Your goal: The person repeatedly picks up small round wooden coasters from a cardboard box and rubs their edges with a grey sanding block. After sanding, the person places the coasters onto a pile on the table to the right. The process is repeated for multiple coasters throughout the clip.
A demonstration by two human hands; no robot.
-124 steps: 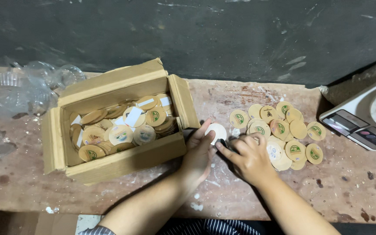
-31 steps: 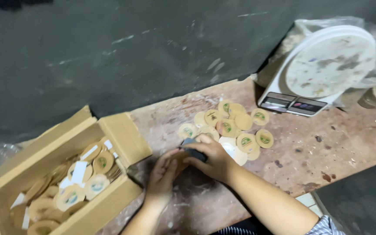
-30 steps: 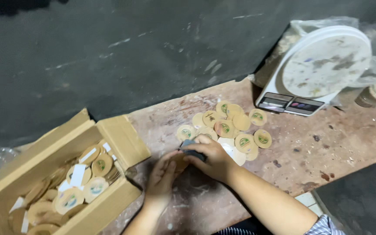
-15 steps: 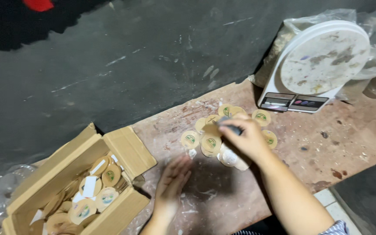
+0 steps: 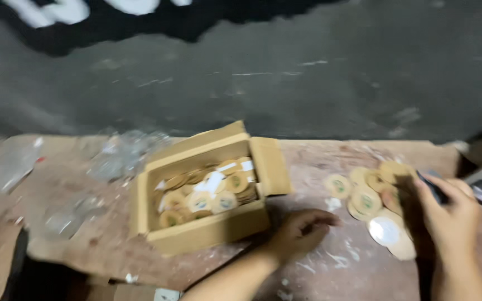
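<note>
Head view: left hand (image 5: 299, 228), fingers loosely open, resting empty on the worn wooden table (image 5: 330, 267) beside the open cardboard box (image 5: 207, 192) of round tan discs; right hand (image 5: 447, 214) gripping a small dark object (image 5: 433, 187) over the loose pile of tan discs (image 5: 366, 195).

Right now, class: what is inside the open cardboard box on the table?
The cardboard box holds a heap of round tan discs mixed with white pieces. Whatever lies beneath the top layer is covered.

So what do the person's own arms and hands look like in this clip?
Both hands are bare: the left hand and right hand show no gloves, rings or watch that the blurred picture reveals. Both forearms are uncovered to the frame edge; no sleeve shows.
</note>
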